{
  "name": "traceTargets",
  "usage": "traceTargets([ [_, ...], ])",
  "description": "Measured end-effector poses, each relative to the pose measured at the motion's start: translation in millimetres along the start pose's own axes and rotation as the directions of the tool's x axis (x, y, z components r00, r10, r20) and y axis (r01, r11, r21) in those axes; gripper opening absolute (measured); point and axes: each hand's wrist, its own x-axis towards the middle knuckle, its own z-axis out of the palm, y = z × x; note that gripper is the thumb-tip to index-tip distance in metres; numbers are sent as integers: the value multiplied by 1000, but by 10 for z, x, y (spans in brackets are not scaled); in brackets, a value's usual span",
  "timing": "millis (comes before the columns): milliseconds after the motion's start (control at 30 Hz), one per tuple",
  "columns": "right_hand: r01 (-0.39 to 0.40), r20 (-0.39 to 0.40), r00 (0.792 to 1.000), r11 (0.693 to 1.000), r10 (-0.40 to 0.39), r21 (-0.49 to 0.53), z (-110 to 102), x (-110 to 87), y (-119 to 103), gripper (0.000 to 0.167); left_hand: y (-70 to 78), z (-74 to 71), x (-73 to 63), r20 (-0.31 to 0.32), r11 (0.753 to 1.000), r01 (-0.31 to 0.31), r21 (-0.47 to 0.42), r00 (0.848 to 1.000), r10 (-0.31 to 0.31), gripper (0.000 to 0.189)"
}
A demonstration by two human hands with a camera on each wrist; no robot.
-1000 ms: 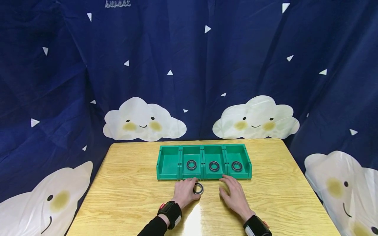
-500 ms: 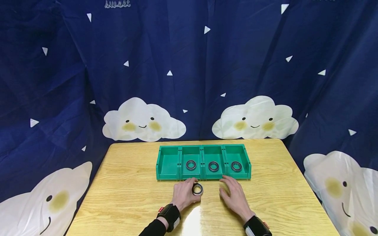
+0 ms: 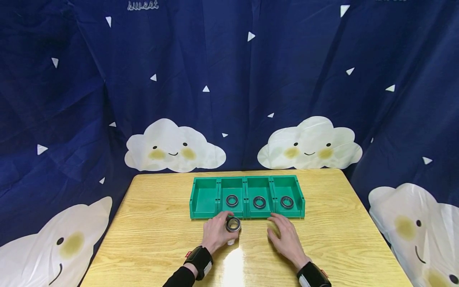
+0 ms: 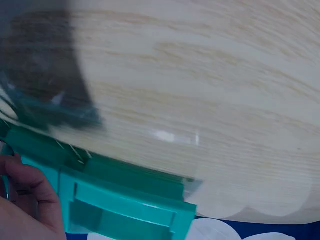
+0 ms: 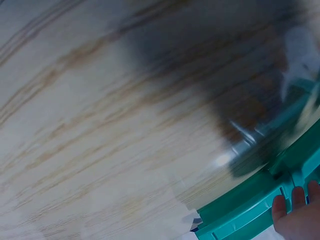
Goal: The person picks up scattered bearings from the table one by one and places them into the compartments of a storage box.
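Between thumb and fingers my left hand (image 3: 216,231) pinches a ball bearing (image 3: 233,224), a dark ring with a bright metal rim, just in front of the second green bin from the left. My right hand (image 3: 285,239) lies by the front edge of the right-hand bins, fingers loosely bent and holding nothing. Three more bearings lie flat, one each in the second bin (image 3: 232,190), third bin (image 3: 259,186) and rightmost bin (image 3: 285,185). In the left wrist view the left hand (image 4: 30,200) shows at the lower left corner, with the bearing mostly hidden.
The leftmost green bin (image 3: 205,195) holds no bearing. All the bins stand joined in a row on a wooden table (image 3: 154,231). A dark blue curtain (image 3: 236,79) with clouds and triangles hangs behind and on both sides.
My left hand has lifted the bearing off the table front and shifted it slightly left and toward the bins. The right hand has hardly moved.
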Motion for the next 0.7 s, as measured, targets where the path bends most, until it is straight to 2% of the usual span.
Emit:
traceTargets([
  [333, -2, -1, 1000, 1000, 2, 1, -25, -6, -4, 34, -135, -186, 82, -64, 999, 45, -16, 997, -46, 59],
  [700, -19, 2, 1000, 1000, 19, -6, -44, -14, 0, 33, -288, -312, 171, -87, 996, 82, -15, 993, -83, 58],
])
